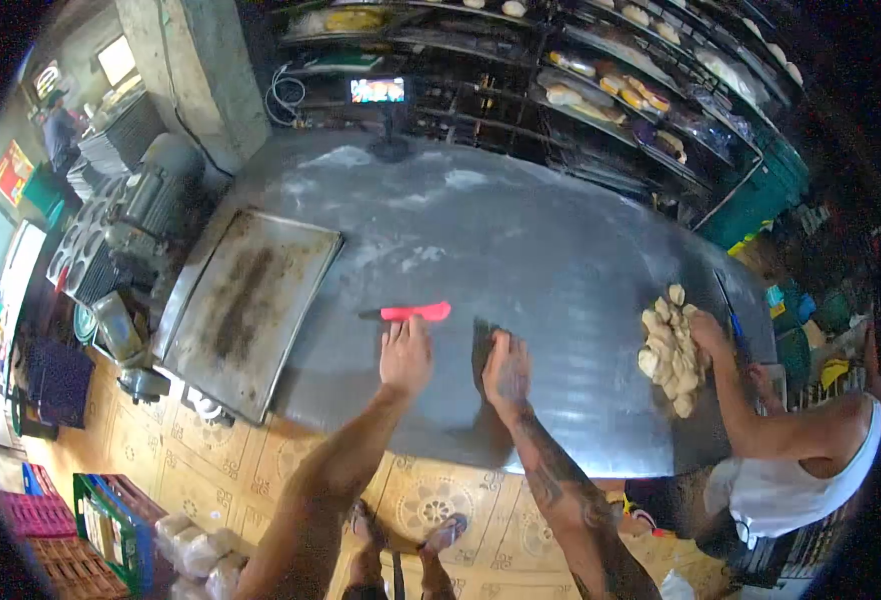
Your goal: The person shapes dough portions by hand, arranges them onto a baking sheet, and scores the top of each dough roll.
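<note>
On the grey metal table (561,260), a knife with a pink handle (416,312) lies with its dark blade pointing left. My left hand (407,357) rests just below the knife, its fingertips touching or very near the handle; whether it grips the handle is not clear. To the right, my right hand (508,372) is curled with the fingers together, beside a dark flat shape on the tabletop; what it holds, if anything, is hidden. A pile of dough pieces (673,355) sits at the table's right side.
A co-worker (801,440) in a white sleeveless top reaches to the dough. A stained metal tray (251,310) lies at the left. Behind stand a phone on a stand (378,91) and racks of bread (636,92). Crates (111,530) are at the lower left.
</note>
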Motion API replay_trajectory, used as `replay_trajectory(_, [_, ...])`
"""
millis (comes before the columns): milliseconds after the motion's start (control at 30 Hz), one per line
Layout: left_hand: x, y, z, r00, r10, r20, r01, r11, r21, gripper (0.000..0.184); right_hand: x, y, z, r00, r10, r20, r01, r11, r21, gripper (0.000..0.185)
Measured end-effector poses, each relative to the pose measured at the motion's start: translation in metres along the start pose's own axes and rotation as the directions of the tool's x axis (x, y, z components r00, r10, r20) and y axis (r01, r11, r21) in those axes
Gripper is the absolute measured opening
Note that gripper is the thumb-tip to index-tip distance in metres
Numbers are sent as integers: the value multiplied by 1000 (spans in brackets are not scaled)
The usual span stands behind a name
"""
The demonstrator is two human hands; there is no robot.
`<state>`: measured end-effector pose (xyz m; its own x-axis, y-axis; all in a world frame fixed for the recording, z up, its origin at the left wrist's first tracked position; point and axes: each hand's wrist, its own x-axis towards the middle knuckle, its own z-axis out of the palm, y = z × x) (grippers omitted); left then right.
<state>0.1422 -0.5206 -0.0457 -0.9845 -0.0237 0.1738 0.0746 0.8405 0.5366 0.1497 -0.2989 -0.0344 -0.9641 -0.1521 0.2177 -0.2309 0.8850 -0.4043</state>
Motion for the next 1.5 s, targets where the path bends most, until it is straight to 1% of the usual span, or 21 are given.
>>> replay_trajectory(67, [-35, -2, -10, 997, -70, 25, 72, 995, -62, 43, -34, -7, -15, 999, 36, 9, -37, 999, 23, 39])
replay_trajectory(133, [-84, -25, -24, 995, 62, 82, -66, 997, 39, 45, -85, -9, -42, 996, -59, 62, 48, 984, 173, 34])
replay_trajectory(300, [-53, -28, -49, 986, 110, 125, -133, 972, 194, 42, -45, 1, -45, 993, -111, -50, 112, 994, 17, 28])
replay_trajectory(367, [-2, -8, -27, 996, 75, -44, -72, 996, 61, 37, -1, 5, -22, 991, -95, -93, 97, 995, 24, 29])
replay_trajectory(400, [13, -9, -21, 996, 77, -50, -74, 995, 60, 37, 11, 6, -13, 989, -73, -128, 78, 996, 34, 30])
replay_trajectory(500, [-5, -2, -10, 988, -130, 85, 143, 973, -179, 30, -20, 7, -8, 996, -63, -69, 69, 993, 93, 30])
replay_trajectory(567, [-77, -5, -28, 979, -153, 134, 171, 976, -136, 27, -51, -4, -34, 1000, -15, -1, 14, 972, 234, 27])
replay_trajectory(633, [-99, -11, -52, 970, -176, 167, 193, 977, -95, 25, -106, -1, -61, 996, -79, 44, 71, 984, 162, 25])
replay_trajectory(700, [-95, -18, -67, 986, 17, 165, -38, 992, 122, 24, -105, 7, -60, 986, -136, 96, 127, 988, 90, 24])
replay_trajectory(733, [-91, -20, -67, 977, 110, 182, -151, 962, 227, 23, -88, 7, -54, 991, -131, 31, 128, 988, 84, 24])
replay_trajectory(767, [-68, -16, -54, 992, 105, 66, -114, 981, 158, 22, -63, 8, -44, 991, -131, -41, 133, 988, 79, 24])
replay_trajectory(800, [-41, -12, -44, 993, 105, 51, -112, 980, 165, 22, -33, 6, -35, 983, -138, -118, 148, 986, 77, 23])
replay_trajectory(867, [-15, -7, -25, 965, 180, -191, -169, 983, 72, 19, 6, 0, -26, 978, -150, -144, 160, 986, 56, 21])
replay_trajectory(933, [-17, -10, -19, 983, 141, -119, -138, 990, 29, 21, 13, -5, -17, 974, -100, -204, 110, 993, 37, 17])
replay_trajectory(1033, [-61, -11, -31, 996, 78, 38, -76, 996, -45, 25, -51, 3, -11, 991, -72, -115, 88, 986, 139, 16])
replay_trajectory(1100, [-125, -35, -43, 926, 363, 99, -376, 904, 204, 25, -92, 3, -28, 995, -66, -77, 80, 980, 183, 15])
replay_trajectory(1167, [-113, -24, -57, 948, 309, 71, -317, 929, 189, 26, -118, -5, -55, 985, -144, -92, 144, 990, -9, 14])
replay_trajectory(1233, [-93, -18, -59, 982, 189, 24, -191, 970, 152, 26, -86, -7, -52, 976, -183, -119, 181, 983, -23, 14])
replay_trajectory(1300, [-52, -17, -41, 981, 188, -45, -178, 971, 162, 26, -36, -8, -38, 947, -266, -177, 261, 964, -55, 15])
replay_trajectory(1433, [-32, -10, -24, 976, 160, -151, -145, 984, 108, 24, -20, -4, -15, 949, -235, -209, 244, 970, 17, 14])
replay_trajectory(1500, [-50, -2, -31, 981, 120, -153, -119, 993, 13, 23, -49, -7, -17, 994, -85, -75, 93, 990, 108, 15])
